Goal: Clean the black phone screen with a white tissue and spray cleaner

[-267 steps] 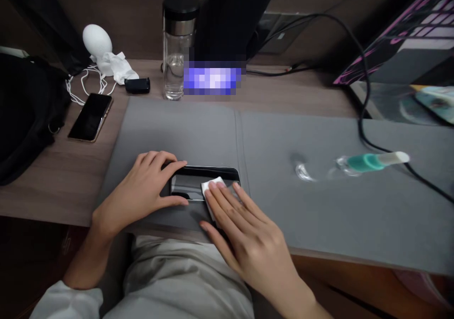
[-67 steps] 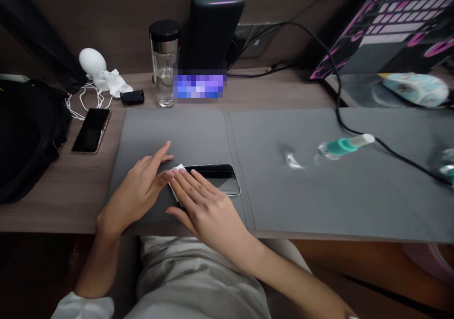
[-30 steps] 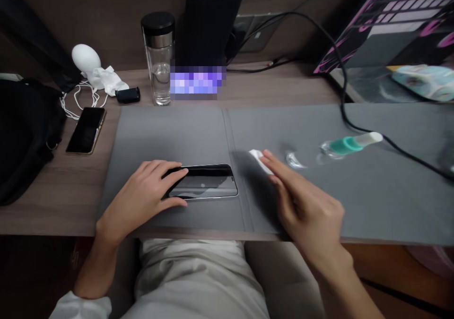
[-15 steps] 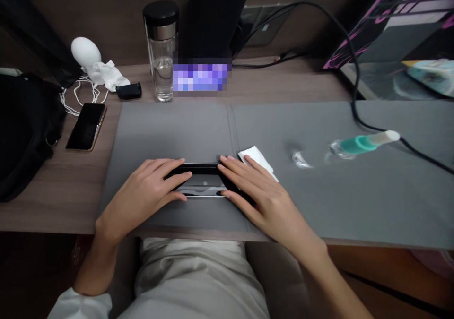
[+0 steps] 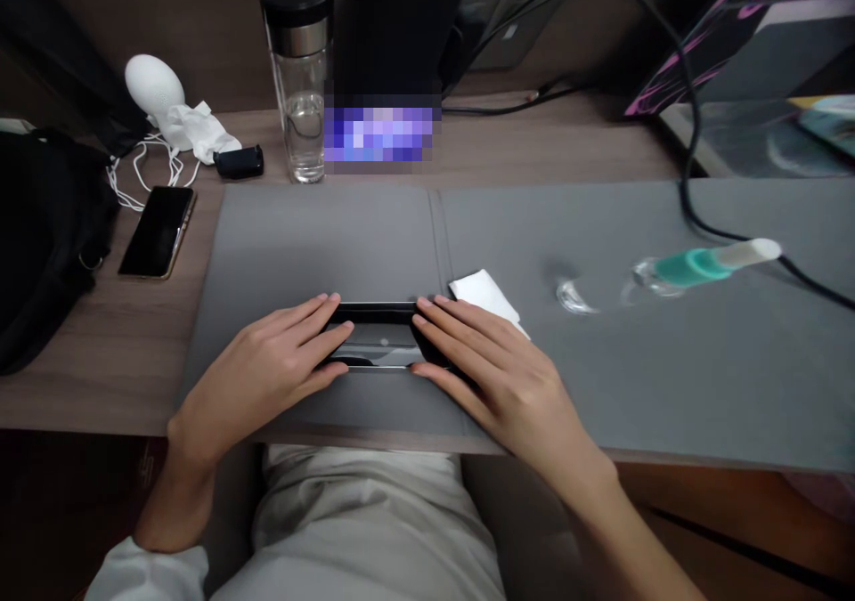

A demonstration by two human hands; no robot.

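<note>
A glossy black phone [image 5: 380,336] lies crosswise on the grey desk mat [image 5: 321,236], with reflections on its screen. My left hand [image 5: 284,352] grips its left end, the fingertips along the far edge and the thumb at the near edge. At the other end my right hand [image 5: 498,365] holds it in the same way, with one fingertip resting near the screen. Both ends of the phone are hidden under the hands. Just beyond my right hand is a folded white wipe [image 5: 486,293], partly covered by the fingers.
To the right are a small clear cap [image 5: 573,298], a bottle of teal liquid [image 5: 695,267] and a black cable [image 5: 688,138]. Another phone [image 5: 158,231], a black bag [image 5: 50,245], a white egg-shaped object [image 5: 155,85] and a glass water bottle [image 5: 304,111] stand left and behind.
The view has shifted slightly. My left fingertips have drawn a little leftward along the phone, baring slightly more of its far edge. Both hands stay on the phone.
</note>
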